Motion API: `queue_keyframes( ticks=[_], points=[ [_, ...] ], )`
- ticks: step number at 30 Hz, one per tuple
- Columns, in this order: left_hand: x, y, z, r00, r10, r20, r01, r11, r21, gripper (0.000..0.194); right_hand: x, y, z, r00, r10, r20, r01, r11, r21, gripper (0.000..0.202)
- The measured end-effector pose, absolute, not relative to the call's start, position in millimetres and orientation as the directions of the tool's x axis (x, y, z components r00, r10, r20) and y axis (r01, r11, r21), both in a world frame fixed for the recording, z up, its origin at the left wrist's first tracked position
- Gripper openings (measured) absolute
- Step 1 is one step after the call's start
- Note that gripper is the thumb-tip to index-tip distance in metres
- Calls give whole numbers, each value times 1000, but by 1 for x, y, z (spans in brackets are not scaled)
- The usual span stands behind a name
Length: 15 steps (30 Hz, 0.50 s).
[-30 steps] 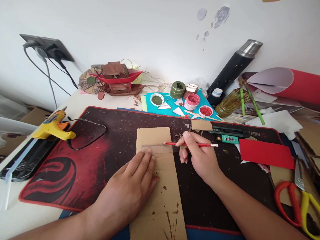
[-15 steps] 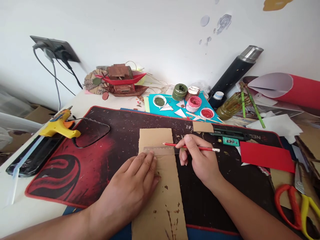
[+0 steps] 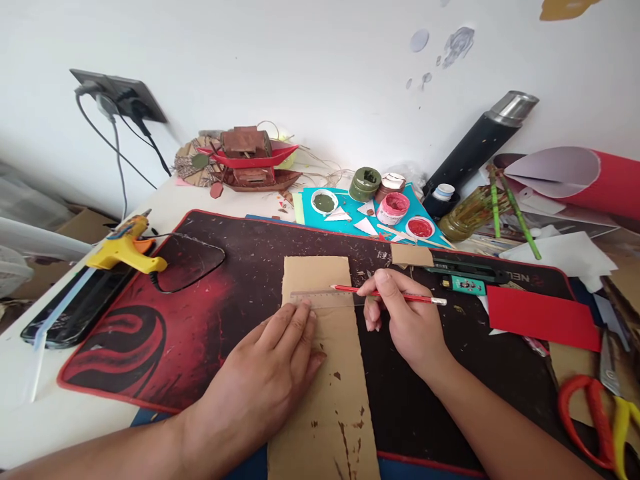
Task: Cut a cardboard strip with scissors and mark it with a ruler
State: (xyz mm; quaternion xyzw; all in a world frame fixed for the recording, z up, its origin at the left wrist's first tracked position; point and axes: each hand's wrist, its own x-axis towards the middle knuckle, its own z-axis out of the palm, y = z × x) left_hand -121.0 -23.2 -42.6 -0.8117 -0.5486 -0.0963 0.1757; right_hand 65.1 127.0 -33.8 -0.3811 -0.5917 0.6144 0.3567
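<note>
In the head view, the left hand (image 3: pixel 273 373) is lying flat, its fingers resting close together, and is pressing on the ruler (image 3: pixel 325 298) and the cardboard (image 3: pixel 345 393). The ruler is lying across the cardboard, just ahead of the left fingertips and running toward the right hand (image 3: pixel 397 300), which is pinching the pencil (image 3: pixel 426 299) between thumb and fingers. The pencil's point is sitting by the ruler's far edge; whether it is touching the cardboard, I cannot tell. The cardboard is stretching out beneath and to the right of the left hand, over the mat (image 3: pixel 425 413). It is looking light and fairly stiff, likely to crease or dent under hard pressure, so its long edges are probably offering the best hold. The clear ruler is seeming thin, light and a little slippery, probably best pinned flat from above. The pencil is likely weighing little, and gripping near its point should be giving most control. Beyond the right hand, the red card (image 3: pixel 543 317) is lying nearby.
</note>
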Motion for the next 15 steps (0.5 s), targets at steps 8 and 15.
queue_keyframes(
  ticks=[8,15],
  points=[
    [-122,-24,-43,378,864,332,925,-337,-176,42,66,128,-32,-458,887,-53,28,-46,-999,54],
    [-121,-25,-45,372,866,335,927,-329,-180,43,66,127,-33,-463,885,-51,15,-50,-999,52]
  ],
)
